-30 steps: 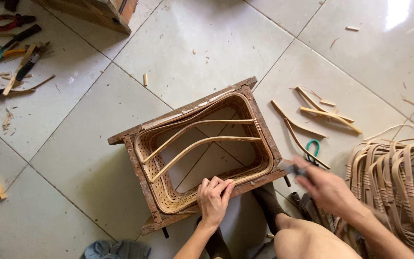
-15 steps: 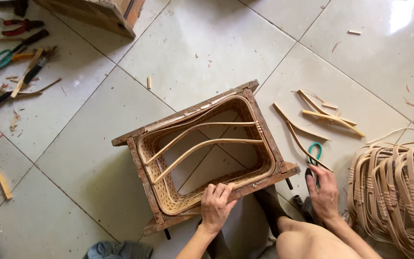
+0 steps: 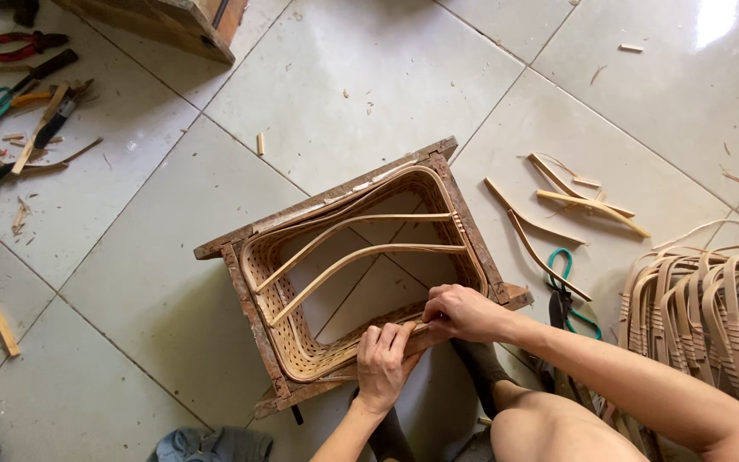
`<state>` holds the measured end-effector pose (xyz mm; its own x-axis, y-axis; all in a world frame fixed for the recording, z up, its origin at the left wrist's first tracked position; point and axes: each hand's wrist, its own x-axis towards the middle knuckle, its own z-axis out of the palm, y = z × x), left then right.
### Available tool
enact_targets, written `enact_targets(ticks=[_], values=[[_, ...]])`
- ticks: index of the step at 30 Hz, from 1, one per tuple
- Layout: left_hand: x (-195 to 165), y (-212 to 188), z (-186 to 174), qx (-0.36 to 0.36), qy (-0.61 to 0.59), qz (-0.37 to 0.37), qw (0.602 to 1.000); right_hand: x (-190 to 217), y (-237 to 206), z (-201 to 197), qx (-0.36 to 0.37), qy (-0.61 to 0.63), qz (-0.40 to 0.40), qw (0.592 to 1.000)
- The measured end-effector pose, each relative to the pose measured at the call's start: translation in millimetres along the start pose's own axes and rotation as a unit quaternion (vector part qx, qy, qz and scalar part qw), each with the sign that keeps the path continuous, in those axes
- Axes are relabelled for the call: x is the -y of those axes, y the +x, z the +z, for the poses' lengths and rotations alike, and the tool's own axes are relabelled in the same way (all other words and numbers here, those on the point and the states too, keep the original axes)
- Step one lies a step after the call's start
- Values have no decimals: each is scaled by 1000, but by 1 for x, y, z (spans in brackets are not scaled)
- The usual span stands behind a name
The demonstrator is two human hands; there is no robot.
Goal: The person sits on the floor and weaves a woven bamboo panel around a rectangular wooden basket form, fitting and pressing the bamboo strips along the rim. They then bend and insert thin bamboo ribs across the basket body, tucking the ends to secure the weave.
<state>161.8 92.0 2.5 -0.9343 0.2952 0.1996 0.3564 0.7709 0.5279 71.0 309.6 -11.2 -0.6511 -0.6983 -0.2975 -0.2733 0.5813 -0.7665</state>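
My left grip (image 3: 384, 359) presses flat, fingers together, on the near rim of the woven rattan frame (image 3: 301, 355), which sits inside a wooden mould (image 3: 241, 287) on the tiled floor (image 3: 147, 282). My right grip (image 3: 459, 312), just beside the left, pinches shut on the same rim. Just right of that grip lie green-handled scissors (image 3: 564, 282), with loose cane strips (image 3: 588, 201) beyond them. Farther right I see a bundle of bent cane (image 3: 712, 299). Far to the upper left lie pliers (image 3: 27, 43) and other tools.
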Motion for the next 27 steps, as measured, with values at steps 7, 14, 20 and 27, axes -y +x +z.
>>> enact_targets(ticks=[7,14,20,27], values=[[7,-6,5,16,17,20,1000,16,-10,8,-48,-49,-28,997],[6,-9,11,68,20,33,997,-89,-22,-56,-431,43,199,879],[-6,-8,13,47,-4,16,999,-151,-34,-38,-337,-165,317,871],[0,-7,12,44,-34,13,998,-136,-17,-84,-314,-202,292,881]])
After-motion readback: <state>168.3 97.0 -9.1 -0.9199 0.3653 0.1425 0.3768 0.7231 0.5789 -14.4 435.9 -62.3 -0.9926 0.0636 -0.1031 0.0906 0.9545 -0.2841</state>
